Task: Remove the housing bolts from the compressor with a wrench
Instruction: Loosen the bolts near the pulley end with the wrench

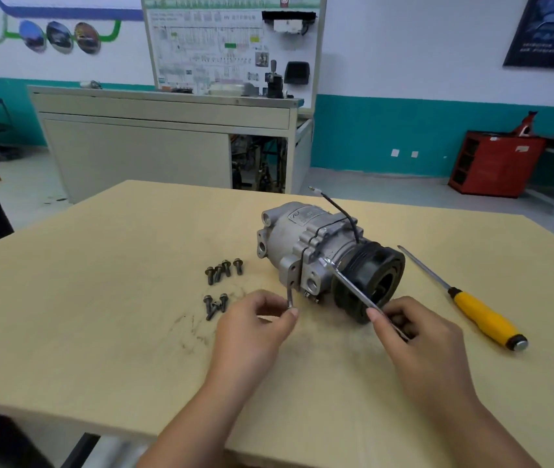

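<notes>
**Wrench on the compressor, both hands at its near side**

The far end of the wrench [353,288] disappears inside the right hand [417,336], whose fingers curl round the handle with the thumb laid along it. The wrench head sits against the compressor [306,241] just behind the black pulley [370,282]; whether it is seated on a bolt head cannot be made out. The left hand [255,325] pinches the lower end of a thin metal rod [290,293] between thumb and forefinger. The rod stands upright against the compressor's near bracket, and what it is stays unclear. Both forearms are cut off by the bottom of the frame.

The compressor lies on its side, right of the middle of the table [100,298], pulley facing the near right. A black cable [339,211] rises from its top.

Seven loose bolts [223,270] lie in two clusters just left of the left hand. A yellow-handled screwdriver [481,314] lies to the right of the pulley, apart from it, tip pointing away. The left half of the table is bare wood with dark scuffs, and its near edge runs under the forearms.
</notes>
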A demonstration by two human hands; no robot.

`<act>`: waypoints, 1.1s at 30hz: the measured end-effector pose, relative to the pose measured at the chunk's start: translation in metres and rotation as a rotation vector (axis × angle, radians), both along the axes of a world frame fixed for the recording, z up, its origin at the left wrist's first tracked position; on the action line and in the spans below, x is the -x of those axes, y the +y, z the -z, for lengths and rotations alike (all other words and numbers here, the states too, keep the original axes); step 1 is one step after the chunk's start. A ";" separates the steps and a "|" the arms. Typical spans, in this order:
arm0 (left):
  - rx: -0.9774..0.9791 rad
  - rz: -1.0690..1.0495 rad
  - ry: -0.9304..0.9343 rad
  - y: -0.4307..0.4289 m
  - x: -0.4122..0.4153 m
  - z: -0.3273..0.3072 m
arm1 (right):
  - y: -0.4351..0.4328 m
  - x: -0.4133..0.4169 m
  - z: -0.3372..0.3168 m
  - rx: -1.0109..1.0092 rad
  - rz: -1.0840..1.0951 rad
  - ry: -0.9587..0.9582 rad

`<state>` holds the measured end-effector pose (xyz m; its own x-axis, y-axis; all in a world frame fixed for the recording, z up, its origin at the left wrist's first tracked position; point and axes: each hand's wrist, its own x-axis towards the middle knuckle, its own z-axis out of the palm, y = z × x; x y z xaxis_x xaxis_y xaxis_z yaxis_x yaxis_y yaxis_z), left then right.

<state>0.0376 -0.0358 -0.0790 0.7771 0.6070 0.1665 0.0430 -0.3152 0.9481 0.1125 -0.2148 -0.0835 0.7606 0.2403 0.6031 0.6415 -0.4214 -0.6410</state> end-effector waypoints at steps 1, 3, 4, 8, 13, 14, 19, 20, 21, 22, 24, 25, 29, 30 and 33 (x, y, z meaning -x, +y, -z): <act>-0.115 -0.005 0.042 0.012 0.007 0.001 | 0.001 0.000 0.002 0.003 -0.014 -0.002; -0.376 -0.001 0.111 0.037 0.018 -0.001 | -0.001 -0.001 0.004 0.002 -0.033 0.000; -0.516 0.005 0.141 0.050 0.022 -0.003 | -0.002 -0.002 0.004 0.000 -0.034 0.006; -0.954 0.133 0.292 0.098 0.018 -0.016 | -0.003 -0.002 0.005 -0.013 -0.027 0.045; -1.208 0.317 0.385 0.121 -0.010 -0.023 | -0.004 0.000 0.008 0.010 -0.041 0.052; -1.228 0.346 0.393 0.121 -0.016 -0.023 | -0.004 0.000 0.009 0.013 -0.043 0.051; -1.269 0.451 0.450 0.121 -0.031 -0.019 | -0.006 -0.002 0.010 -0.023 -0.035 0.057; -1.259 0.462 0.454 0.120 -0.032 -0.018 | -0.006 -0.002 0.010 -0.026 -0.033 0.058; -1.245 0.471 0.457 0.120 -0.032 -0.018 | -0.006 -0.002 0.010 -0.025 -0.034 0.058; -1.232 0.478 0.462 0.119 -0.032 -0.017 | -0.006 -0.002 0.010 -0.023 -0.035 0.058; -1.221 0.474 0.478 0.118 -0.032 -0.017 | -0.005 -0.003 0.010 -0.019 -0.033 0.055; -1.216 0.465 0.488 0.118 -0.032 -0.016 | -0.004 -0.003 0.010 -0.019 -0.032 0.055; -1.191 0.438 0.506 0.119 -0.031 -0.014 | -0.004 -0.003 0.011 -0.020 -0.029 0.061; -1.201 0.425 0.510 0.120 -0.031 -0.013 | -0.004 -0.003 0.011 -0.020 -0.028 0.063; -1.239 0.348 0.489 0.116 -0.033 -0.012 | -0.004 -0.002 0.011 -0.023 -0.027 0.072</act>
